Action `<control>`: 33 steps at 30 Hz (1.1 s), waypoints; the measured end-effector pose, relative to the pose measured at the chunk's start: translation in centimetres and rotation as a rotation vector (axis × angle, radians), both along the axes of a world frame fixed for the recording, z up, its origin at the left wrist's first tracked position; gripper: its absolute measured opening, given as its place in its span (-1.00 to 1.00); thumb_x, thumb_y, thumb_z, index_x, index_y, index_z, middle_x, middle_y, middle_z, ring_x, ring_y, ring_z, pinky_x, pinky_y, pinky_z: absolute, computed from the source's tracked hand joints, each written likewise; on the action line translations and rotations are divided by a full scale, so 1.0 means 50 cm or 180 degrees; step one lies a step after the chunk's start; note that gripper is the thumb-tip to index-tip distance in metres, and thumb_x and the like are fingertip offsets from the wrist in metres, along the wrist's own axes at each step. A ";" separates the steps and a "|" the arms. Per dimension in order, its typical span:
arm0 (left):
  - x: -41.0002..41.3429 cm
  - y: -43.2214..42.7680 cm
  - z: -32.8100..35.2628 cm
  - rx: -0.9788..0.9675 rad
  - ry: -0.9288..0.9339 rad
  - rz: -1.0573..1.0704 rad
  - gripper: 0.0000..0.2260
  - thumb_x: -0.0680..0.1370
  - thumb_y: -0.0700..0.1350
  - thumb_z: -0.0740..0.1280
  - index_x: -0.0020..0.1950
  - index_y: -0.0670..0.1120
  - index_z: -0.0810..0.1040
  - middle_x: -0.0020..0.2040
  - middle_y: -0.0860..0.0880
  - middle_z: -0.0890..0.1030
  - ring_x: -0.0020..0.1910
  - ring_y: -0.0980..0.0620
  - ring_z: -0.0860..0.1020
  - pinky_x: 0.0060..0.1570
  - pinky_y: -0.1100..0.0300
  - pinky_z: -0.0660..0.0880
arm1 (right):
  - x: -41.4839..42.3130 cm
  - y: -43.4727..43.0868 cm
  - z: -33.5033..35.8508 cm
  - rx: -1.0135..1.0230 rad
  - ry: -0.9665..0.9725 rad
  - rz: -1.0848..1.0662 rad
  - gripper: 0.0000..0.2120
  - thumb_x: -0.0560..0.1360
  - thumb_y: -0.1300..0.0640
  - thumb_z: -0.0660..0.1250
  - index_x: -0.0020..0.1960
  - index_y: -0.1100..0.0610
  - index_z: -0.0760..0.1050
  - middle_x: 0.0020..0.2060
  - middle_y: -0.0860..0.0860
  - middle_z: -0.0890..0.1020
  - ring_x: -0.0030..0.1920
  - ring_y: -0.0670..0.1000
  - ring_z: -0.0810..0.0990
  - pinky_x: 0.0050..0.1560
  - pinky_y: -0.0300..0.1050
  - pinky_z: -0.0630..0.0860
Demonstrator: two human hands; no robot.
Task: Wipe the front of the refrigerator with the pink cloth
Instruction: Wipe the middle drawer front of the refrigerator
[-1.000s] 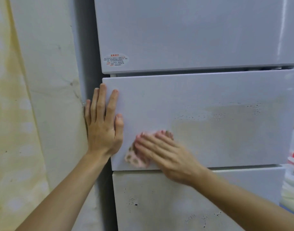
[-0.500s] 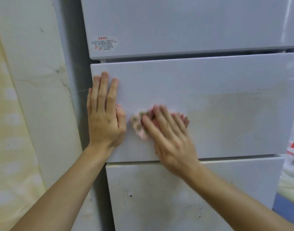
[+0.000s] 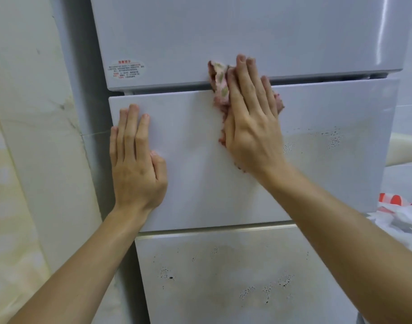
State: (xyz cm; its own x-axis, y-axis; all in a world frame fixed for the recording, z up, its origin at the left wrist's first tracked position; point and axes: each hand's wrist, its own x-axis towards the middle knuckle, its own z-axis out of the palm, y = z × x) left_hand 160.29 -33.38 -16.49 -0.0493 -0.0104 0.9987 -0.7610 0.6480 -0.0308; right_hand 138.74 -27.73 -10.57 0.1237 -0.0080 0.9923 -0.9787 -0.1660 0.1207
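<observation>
The only writing is on an oval sticker (image 3: 126, 69) at the lower left of the refrigerator's (image 3: 223, 31) top door: a red heading over lines of small print, too blurred for me to read.

My right hand (image 3: 251, 122) lies flat with the fingers straight and close together, pressing the pink cloth (image 3: 220, 83) against the front; I am not clutching it, only pinning it under palm and fingers. The cloth is bunched and runs up and down. Its upper end pokes out left of my fingers on the bottom edge of the top door, it crosses the gap between the doors, and the rest sits on the upper middle drawer (image 3: 195, 183), with bits showing at both sides of my hand.

My left hand (image 3: 136, 167) is spread flat on the drawer's left edge, fingers pointing up, holding nothing.

Dark specks dot the bottom drawer (image 3: 223, 277) and the middle drawer's right side. A red-and-white plastic bag (image 3: 396, 206) lies at the right.
</observation>
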 end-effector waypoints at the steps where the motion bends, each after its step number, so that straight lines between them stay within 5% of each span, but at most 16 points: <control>1: -0.004 0.002 0.002 -0.0015 -0.0039 -0.0035 -0.43 0.58 -0.29 0.15 0.63 -0.27 0.24 0.67 -0.21 0.20 0.68 -0.19 0.11 0.67 -0.14 0.00 | 0.005 -0.004 -0.008 -0.0032 -0.0109 -0.0002 -0.50 0.69 0.26 0.11 0.61 0.34 0.25 0.61 0.28 0.27 0.64 0.26 0.20 0.68 0.13 0.02; 11: -0.033 0.007 -0.002 -0.0054 -0.0157 0.0017 -0.41 0.58 -0.23 0.17 0.63 -0.27 0.23 0.67 -0.23 0.19 0.68 -0.23 0.10 0.67 -0.15 -0.03 | -0.014 0.026 -0.340 0.0621 0.0418 -0.0118 -0.47 0.68 0.18 0.13 0.63 0.24 0.22 0.64 0.19 0.20 0.68 0.15 0.14 0.68 0.11 0.06; 16: -0.037 0.003 -0.001 -0.0132 -0.0125 0.0094 -0.40 0.57 -0.22 0.20 0.63 -0.28 0.22 0.66 -0.24 0.20 0.67 -0.24 0.11 0.66 -0.15 -0.02 | -0.044 0.033 -0.270 0.0466 0.0549 -0.0168 -0.51 0.72 0.12 0.15 0.61 0.26 0.29 0.62 0.18 0.25 0.66 0.15 0.20 0.66 0.13 0.12; 21: -0.042 0.000 -0.005 -0.0150 -0.0081 0.0141 -0.40 0.57 -0.24 0.19 0.63 -0.28 0.22 0.66 -0.24 0.21 0.67 -0.25 0.11 0.66 -0.17 0.00 | -0.087 0.019 -0.040 -0.0133 -0.0197 -0.0310 -0.48 0.68 0.19 0.15 0.60 0.36 0.25 0.60 0.29 0.27 0.64 0.26 0.22 0.66 0.24 0.10; 24: -0.045 0.001 -0.005 -0.0144 -0.0040 0.0186 -0.40 0.57 -0.22 0.19 0.63 -0.28 0.23 0.66 -0.24 0.21 0.67 -0.25 0.12 0.66 -0.17 -0.01 | -0.089 0.010 -0.014 -0.0220 -0.0390 -0.0233 -0.48 0.69 0.19 0.13 0.62 0.34 0.24 0.61 0.28 0.27 0.64 0.25 0.21 0.65 0.23 0.13; 33: -0.060 0.006 -0.018 -0.0121 -0.0081 0.0318 -0.41 0.61 -0.14 0.17 0.65 -0.25 0.20 0.67 -0.24 0.19 0.67 -0.23 0.11 0.65 -0.20 0.00 | -0.115 0.048 -0.359 0.0454 0.0272 -0.0442 -0.42 0.66 0.09 0.18 0.65 0.19 0.22 0.64 0.17 0.23 0.68 0.16 0.15 0.68 0.13 0.05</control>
